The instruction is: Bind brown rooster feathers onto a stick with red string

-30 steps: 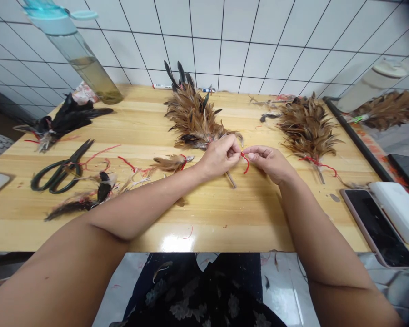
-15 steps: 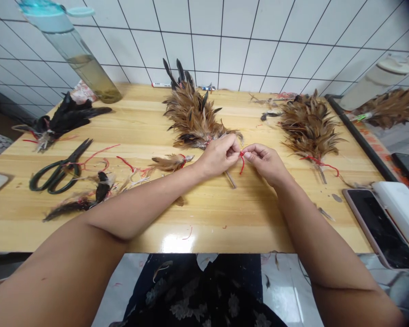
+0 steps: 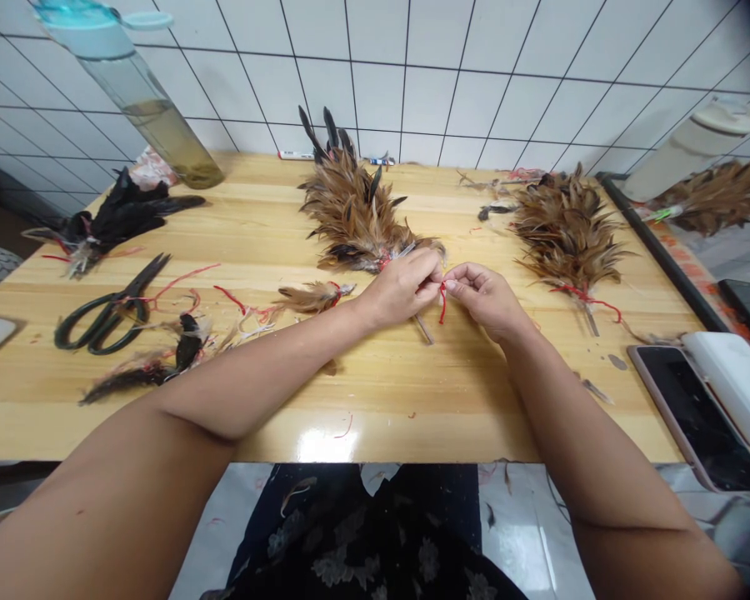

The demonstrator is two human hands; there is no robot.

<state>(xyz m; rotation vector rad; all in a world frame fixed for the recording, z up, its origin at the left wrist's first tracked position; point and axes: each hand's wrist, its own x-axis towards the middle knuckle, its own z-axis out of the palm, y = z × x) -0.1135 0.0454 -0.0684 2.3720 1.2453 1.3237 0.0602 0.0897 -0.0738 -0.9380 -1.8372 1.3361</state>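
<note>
A feather duster (image 3: 356, 208) of brown and black feathers lies mid-table, its thin stick (image 3: 423, 329) poking out below my left hand (image 3: 406, 283). That hand is closed at the duster's bound base, fingers pinched near a red string (image 3: 442, 304). My right hand (image 3: 484, 296) pinches the same string between thumb and forefinger, close beside the left fingertips. A short end of the string hangs down between the two hands. Fingers of the left hand hide part of the binding.
Black scissors (image 3: 112, 308) lie at left beside loose red string and a small feather bundle (image 3: 312, 296). A black feather bundle (image 3: 112, 217) and a water bottle (image 3: 162, 125) are behind. Another duster (image 3: 572, 233) rests at right, near a phone (image 3: 700, 417) and a white box (image 3: 731, 387).
Both hands stay nearly in place. My left hand has shifted slightly, showing more red binding at the duster's base, and the dangling string end hangs a little differently.
</note>
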